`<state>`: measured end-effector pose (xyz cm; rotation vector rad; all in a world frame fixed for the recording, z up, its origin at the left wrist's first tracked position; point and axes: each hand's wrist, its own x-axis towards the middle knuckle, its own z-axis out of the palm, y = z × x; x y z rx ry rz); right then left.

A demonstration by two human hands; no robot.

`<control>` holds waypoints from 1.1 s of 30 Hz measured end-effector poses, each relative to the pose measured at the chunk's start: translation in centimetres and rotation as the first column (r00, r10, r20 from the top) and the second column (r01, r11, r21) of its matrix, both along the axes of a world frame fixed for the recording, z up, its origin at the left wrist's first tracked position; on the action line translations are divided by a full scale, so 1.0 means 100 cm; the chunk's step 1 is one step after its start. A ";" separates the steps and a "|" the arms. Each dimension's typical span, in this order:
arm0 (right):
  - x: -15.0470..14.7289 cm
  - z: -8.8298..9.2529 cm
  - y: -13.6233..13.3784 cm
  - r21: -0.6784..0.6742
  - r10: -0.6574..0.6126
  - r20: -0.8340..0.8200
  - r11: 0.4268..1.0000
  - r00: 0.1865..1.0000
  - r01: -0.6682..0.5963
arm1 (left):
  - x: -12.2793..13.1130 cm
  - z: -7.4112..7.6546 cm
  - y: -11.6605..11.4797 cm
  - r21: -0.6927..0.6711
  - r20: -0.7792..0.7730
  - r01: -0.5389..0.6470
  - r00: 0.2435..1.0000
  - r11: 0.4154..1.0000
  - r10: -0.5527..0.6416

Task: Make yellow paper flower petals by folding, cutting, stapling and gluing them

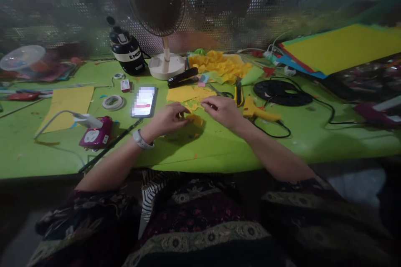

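Observation:
My left hand (171,120), with a pale watch on its wrist, is closed, thumb and fingertips at the edge of a small curved yellow paper piece (196,119). Just to the right, my right hand (222,110) has its fingers drawn together in a pinch; whatever is between them is too small to make out. Behind the hands lie yellow paper scraps (192,103) and a flat yellow sheet (181,93). A yellow hot glue gun (260,111) rests right of my right hand, near a yellow-and-black cutter knife (239,92).
Left of the hands are a lit phone (144,102), a tape roll (113,102) and a purple power adapter (96,133). A fan (166,64), a black bottle (127,52), a stapler (182,77) and crumpled yellow paper (219,64) stand behind. A black cable reel (282,91) lies right.

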<state>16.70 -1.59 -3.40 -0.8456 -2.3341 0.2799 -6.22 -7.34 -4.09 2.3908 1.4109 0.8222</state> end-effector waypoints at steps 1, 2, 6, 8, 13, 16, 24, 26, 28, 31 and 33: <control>0.001 0.002 0.001 -0.018 -0.019 0.012 1.000 1.000 0.020 | 0.001 -0.002 0.000 -0.008 -0.020 -0.006 1.000 1.000 0.006; 0.003 0.005 0.001 -0.040 -0.035 0.031 0.999 0.999 0.036 | 0.001 -0.003 0.001 -0.015 -0.028 -0.009 1.000 1.000 0.009; 0.003 0.011 -0.001 -0.141 -0.059 0.170 0.986 0.984 0.084 | -0.004 0.001 0.004 -0.017 0.056 -0.016 0.998 1.000 0.017; 0.000 0.012 -0.004 -0.182 -0.053 0.239 0.978 0.970 0.099 | -0.010 0.007 0.006 0.021 0.138 -0.073 0.988 0.997 0.070; -0.006 0.009 -0.009 -0.251 0.067 0.403 0.967 0.913 0.040 | -0.014 0.014 0.008 0.083 0.240 -0.184 0.958 0.980 0.159; -0.006 0.007 -0.009 -0.259 0.129 0.481 0.966 0.867 0.000 | -0.012 0.012 0.009 0.106 0.249 -0.191 0.955 0.976 0.160; 0.002 0.014 -0.004 -0.267 0.194 0.498 0.962 0.845 -0.063 | -0.016 0.006 0.015 0.146 0.223 -0.235 0.954 0.961 0.200; 0.007 0.023 0.001 -0.276 0.146 0.467 0.961 0.872 -0.013 | -0.017 0.005 0.015 0.178 0.217 -0.275 0.948 0.945 0.235; 0.015 0.032 0.009 -0.244 0.029 0.417 0.966 0.909 0.081 | -0.017 0.005 0.015 0.213 0.213 -0.318 0.938 0.924 0.273; 0.035 0.047 0.022 -0.175 -0.154 0.384 0.956 0.910 0.235 | -0.016 0.006 0.016 0.214 0.218 -0.335 0.932 0.917 0.290; 0.055 0.056 0.027 -0.135 -0.239 0.409 0.939 0.881 0.317 | -0.015 0.006 0.016 0.185 0.231 -0.338 0.928 0.923 0.294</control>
